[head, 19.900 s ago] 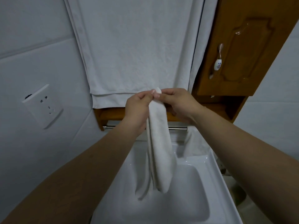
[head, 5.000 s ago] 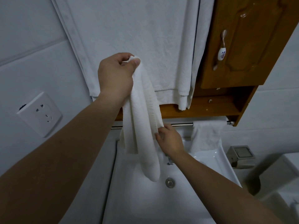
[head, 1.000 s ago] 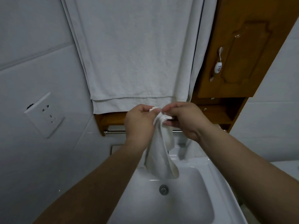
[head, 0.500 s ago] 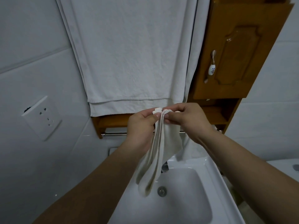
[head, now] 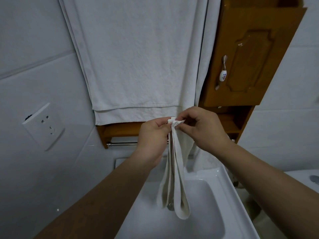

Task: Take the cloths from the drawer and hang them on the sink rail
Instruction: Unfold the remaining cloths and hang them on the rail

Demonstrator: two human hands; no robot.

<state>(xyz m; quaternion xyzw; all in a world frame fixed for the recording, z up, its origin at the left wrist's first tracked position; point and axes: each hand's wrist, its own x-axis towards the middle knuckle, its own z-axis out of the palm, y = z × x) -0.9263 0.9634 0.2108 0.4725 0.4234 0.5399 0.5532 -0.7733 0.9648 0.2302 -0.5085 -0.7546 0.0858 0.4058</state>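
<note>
A small white cloth (head: 176, 178) hangs folded in long loops over the white sink (head: 222, 190). My left hand (head: 151, 135) and my right hand (head: 202, 128) both pinch its gathered top corners, close together, in front of the chrome sink rail (head: 122, 144). The rail runs under a wooden shelf, and my hands hide its middle. Another white cloth (head: 207, 161) hangs behind my right hand, its top hidden.
A large white towel (head: 138, 66) hangs on the wall above the shelf. A wooden cabinet (head: 250, 57) with a ceramic handle is at the right. A wall socket (head: 43, 126) is at the left. The sink drain (head: 170, 206) shows behind the cloth's lower end.
The cloth now hangs straighter and longer between my hands. Both hands stay pinched at its top, nearly in the same place.
</note>
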